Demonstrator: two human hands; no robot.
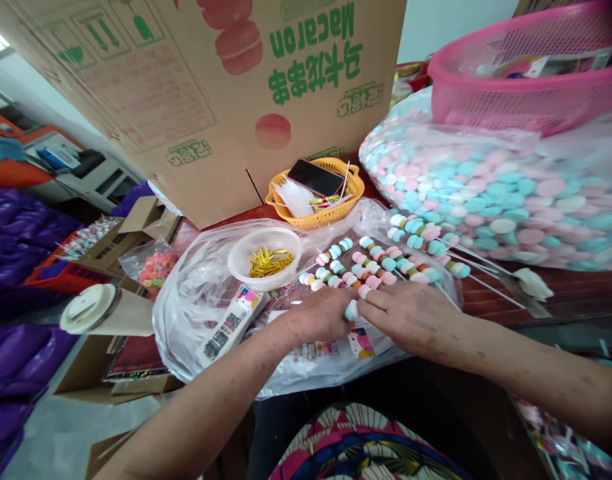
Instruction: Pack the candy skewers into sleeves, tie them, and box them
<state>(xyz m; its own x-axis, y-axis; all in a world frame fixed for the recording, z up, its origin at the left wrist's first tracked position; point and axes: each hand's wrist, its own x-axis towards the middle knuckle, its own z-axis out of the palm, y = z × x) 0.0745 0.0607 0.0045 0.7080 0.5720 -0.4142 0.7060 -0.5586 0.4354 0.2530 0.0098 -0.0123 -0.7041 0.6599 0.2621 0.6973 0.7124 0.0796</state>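
My left hand [329,315] and my right hand [411,315] meet over the plastic sheet, fingers bent and pressed together. Between their fingertips shows a candy skewer [353,310] with blue and white pieces; the rest of it is hidden by the fingers. Just beyond lie several candy skewers [381,263] of pink, white, blue and brown pieces. A second group of skewers [421,233] rests at the right, their white sticks pointing right. Under my hands is a printed wrapper [362,343]. To the left, a white bowl [236,257] holds gold twist ties [271,263].
Behind stand a tall cardboard box [186,80] and a yellow basket [311,219] holding a phone [316,177]. A big bag of candies [506,200] bears a pink basket [486,103] at right. At left are a stack of wrappers [233,323] and a lidded cup [121,312].
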